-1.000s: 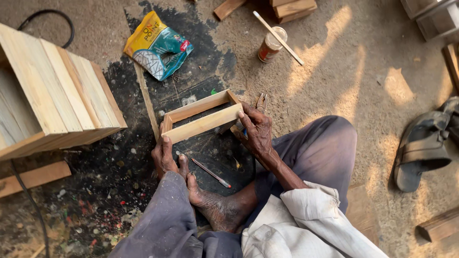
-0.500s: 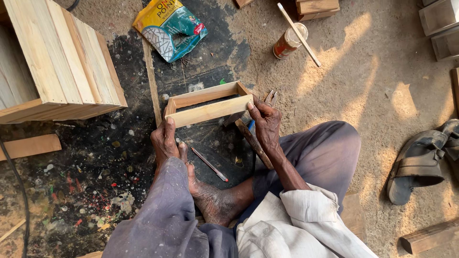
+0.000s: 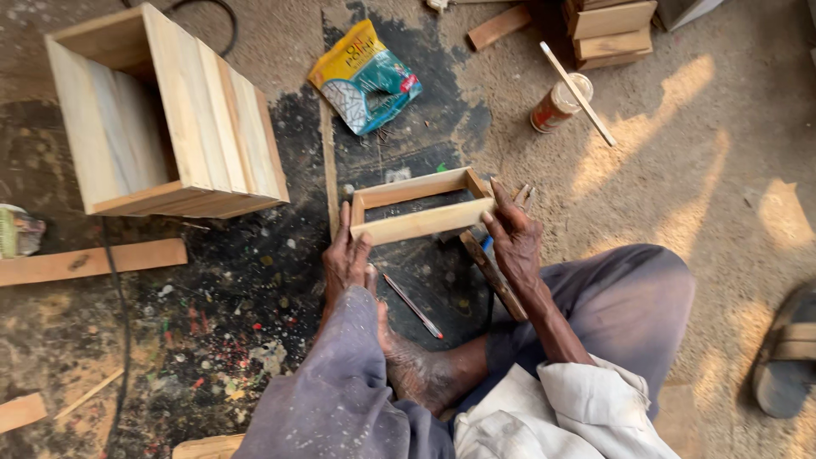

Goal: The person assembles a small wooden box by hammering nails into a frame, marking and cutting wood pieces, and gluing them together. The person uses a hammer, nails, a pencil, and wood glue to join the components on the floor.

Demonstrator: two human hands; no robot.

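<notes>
A small rectangular frame of pale wooden slats (image 3: 422,221) lies on the dark stained ground in front of me. My left hand (image 3: 347,255) presses against its left end, fingers up along the corner. My right hand (image 3: 512,234) holds the right end, fingers over the near slat. A hammer with a dark wooden handle (image 3: 493,276) lies under my right hand. A thin pencil-like stick (image 3: 412,306) rests on the ground between my hands, beside my bare foot (image 3: 416,370).
A large open wooden box (image 3: 170,119) stands at upper left. A yellow and teal bag (image 3: 365,78) lies beyond the frame, a thin slat (image 3: 330,170) beside it. A small can with a stick across it (image 3: 557,102), wood offcuts (image 3: 612,30), a plank (image 3: 89,262) and a sandal (image 3: 786,357) lie around.
The view has shifted a little. Both hands stay on the ends of the frame, which has barely moved on the ground.
</notes>
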